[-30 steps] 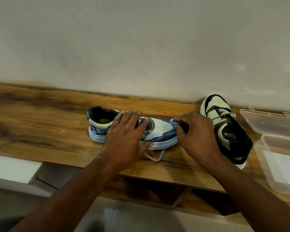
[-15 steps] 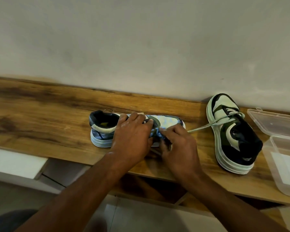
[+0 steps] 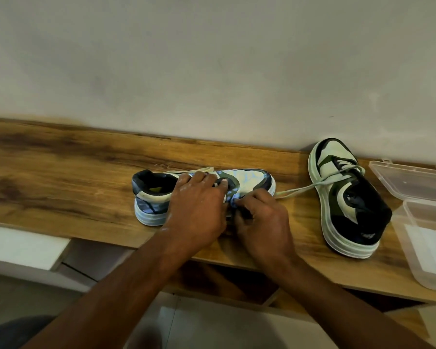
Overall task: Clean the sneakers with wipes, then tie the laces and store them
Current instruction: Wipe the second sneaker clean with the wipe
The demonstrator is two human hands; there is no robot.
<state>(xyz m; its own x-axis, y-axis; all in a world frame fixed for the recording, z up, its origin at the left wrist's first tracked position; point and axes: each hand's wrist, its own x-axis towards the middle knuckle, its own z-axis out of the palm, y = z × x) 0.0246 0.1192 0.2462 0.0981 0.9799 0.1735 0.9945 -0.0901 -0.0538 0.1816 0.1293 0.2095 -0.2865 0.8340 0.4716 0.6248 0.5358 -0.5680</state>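
A pale green, black and white sneaker (image 3: pixel 151 195) stands on the wooden shelf (image 3: pixel 73 177), heel to the left and toe to the right. My left hand (image 3: pixel 199 210) lies over its top, fingers curled across the lace area, holding it still. Pinched in my right hand (image 3: pixel 262 222) is a small blue wipe (image 3: pixel 234 200), held against the near side of the forefoot. The second sneaker (image 3: pixel 350 202) stands to the right with its toe toward the wall. Its loose lace (image 3: pixel 300 190) trails left toward my right hand.
An open clear plastic box (image 3: pixel 423 222) sits at the shelf's right end, with a white sheet (image 3: pixel 433 243) inside and its lid (image 3: pixel 413 182) lying back. A plain wall runs right behind the shelf. The shelf's front edge lies just under my wrists.
My right hand has carried the wipe from the toe tip round to the near side of the forefoot. My left hand stays on the sneaker, which has shifted slightly.
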